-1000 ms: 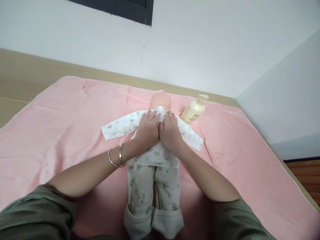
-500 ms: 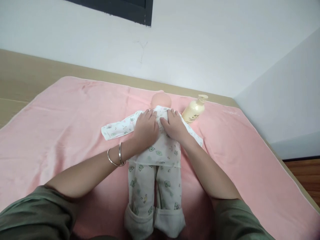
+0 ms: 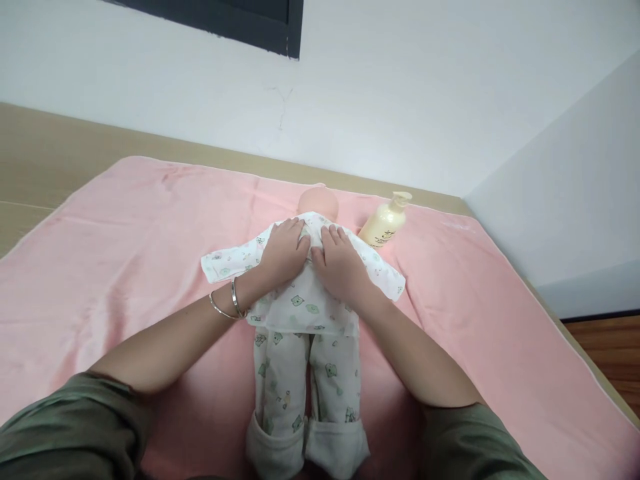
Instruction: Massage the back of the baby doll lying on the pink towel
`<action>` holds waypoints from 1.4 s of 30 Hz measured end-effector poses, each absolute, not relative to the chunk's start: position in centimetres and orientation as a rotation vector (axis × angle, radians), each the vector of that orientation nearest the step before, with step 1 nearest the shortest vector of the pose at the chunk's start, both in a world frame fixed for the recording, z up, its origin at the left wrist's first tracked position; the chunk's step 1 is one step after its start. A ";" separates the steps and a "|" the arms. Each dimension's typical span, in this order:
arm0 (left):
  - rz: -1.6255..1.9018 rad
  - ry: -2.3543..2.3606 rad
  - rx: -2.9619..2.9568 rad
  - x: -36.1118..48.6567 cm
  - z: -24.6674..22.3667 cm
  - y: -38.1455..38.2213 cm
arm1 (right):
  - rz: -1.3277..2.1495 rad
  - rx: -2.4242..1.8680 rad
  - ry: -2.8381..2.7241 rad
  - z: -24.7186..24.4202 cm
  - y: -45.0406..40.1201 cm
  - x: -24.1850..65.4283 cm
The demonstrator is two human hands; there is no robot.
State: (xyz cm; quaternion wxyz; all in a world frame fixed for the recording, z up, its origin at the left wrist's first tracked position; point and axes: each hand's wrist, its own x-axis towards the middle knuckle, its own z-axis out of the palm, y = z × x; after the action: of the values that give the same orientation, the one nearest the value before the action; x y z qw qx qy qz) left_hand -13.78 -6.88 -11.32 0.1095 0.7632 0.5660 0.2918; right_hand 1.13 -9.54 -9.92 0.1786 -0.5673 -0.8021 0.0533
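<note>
A baby doll [image 3: 319, 202] lies stretched out on a pink blanket [image 3: 165, 220], with its bald head at the far end. It wears a white printed top [image 3: 305, 313] and matching trousers [image 3: 285, 373] with turned-up cuffs. My left hand [image 3: 286, 250] rests flat on the left of the doll's upper body, fingers pointing toward the head. Beside it my right hand [image 3: 341, 260] lies on the right part, thumb out to the side. Both palms press on the cloth and neither hand grasps anything. The doll's sleeves spread out to both sides.
A pale yellow pump bottle [image 3: 384, 223] leans at the right of the doll's head. The blanket covers a wooden platform [image 3: 30, 157] against a white wall [image 3: 370, 87]. A dark frame [image 3: 270, 30] is set in the wall.
My right hand has shifted slightly left and toward me over the doll's top. My left hand has barely moved. The whole view has tilted a little.
</note>
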 end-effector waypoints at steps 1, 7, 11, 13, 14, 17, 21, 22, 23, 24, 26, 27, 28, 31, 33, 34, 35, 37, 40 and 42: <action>0.869 1.691 2.270 -13.4 -11.5 -7.5 | 0.182 -1.607 -2.262 -9.9 -8.6 1.6; 0.906 1.699 2.432 -11.9 -12.0 -10.8 | 0.330 -1.582 -2.150 -10.0 -4.6 3.7; 0.883 1.627 2.402 -12.6 -11.0 -9.7 | 0.168 -1.629 -2.176 -10.4 -6.1 2.8; 0.819 1.628 2.344 -13.3 -10.6 -8.3 | 0.061 -1.637 -2.202 -10.5 -7.9 1.7; 0.778 1.638 2.318 -13.6 -10.4 -7.7 | 0.028 -1.625 -2.218 -10.5 -8.9 1.2; 0.696 1.670 2.273 -14.2 -10.4 -6.3 | 0.004 -1.553 -2.271 -10.4 -11.1 0.1; 0.698 1.696 2.298 -13.9 -10.8 -6.6 | 0.108 -1.496 -2.285 -10.2 -10.4 0.5; 0.713 1.705 2.319 -13.7 -10.9 -6.9 | 0.147 -1.500 -2.269 -10.2 -9.6 0.9; 0.737 1.716 2.342 -13.5 -11.0 -7.4 | 0.180 -1.515 -2.246 -10.3 -8.7 1.3; 0.769 1.726 2.362 -13.2 -11.2 -7.9 | 0.202 -1.538 -2.220 -10.3 -7.8 1.7; 0.829 1.741 2.389 -12.8 -11.5 -8.8 | 0.196 -1.589 -2.172 -10.3 -6.5 2.3; 0.852 1.743 2.395 -12.6 -11.6 -9.2 | 0.176 -1.605 -2.158 -10.4 -6.2 2.4; 0.871 1.739 2.398 -12.5 -11.6 -9.4 | 0.149 -1.610 -2.154 -10.4 -6.1 2.4; 0.897 1.728 2.377 -12.6 -11.3 -9.2 | 0.039 -1.575 -2.171 -10.5 -7.3 1.9; 0.844 1.731 2.337 -13.1 -10.8 -8.4 | -0.069 -1.549 -2.193 -10.6 -9.0 1.2; 0.802 1.730 2.307 -13.3 -10.6 -7.9 | -0.128 -1.549 -2.210 -10.7 -9.8 0.8; 0.763 1.727 2.268 -13.6 -10.3 -7.5 | -0.183 -1.559 -2.232 -10.8 -10.7 0.5; 0.707 1.733 2.189 -14.0 -9.9 -6.8 | -0.263 -1.591 -2.274 -10.8 -11.8 -0.1; 0.653 1.797 2.254 -14.0 -9.9 -7.1 | -0.218 -1.589 -2.305 -10.4 -11.6 0.1; 0.634 1.785 2.451 -13.6 -10.3 -8.2 | -0.101 -1.584 -2.280 -10.0 -10.1 0.9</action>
State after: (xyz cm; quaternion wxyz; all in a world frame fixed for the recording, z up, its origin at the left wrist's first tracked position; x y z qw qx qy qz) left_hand -13.60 -8.15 -10.35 0.0219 0.7910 0.5762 0.2045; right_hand 0.87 -10.08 -9.96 0.1808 -0.5608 -0.8072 -0.0357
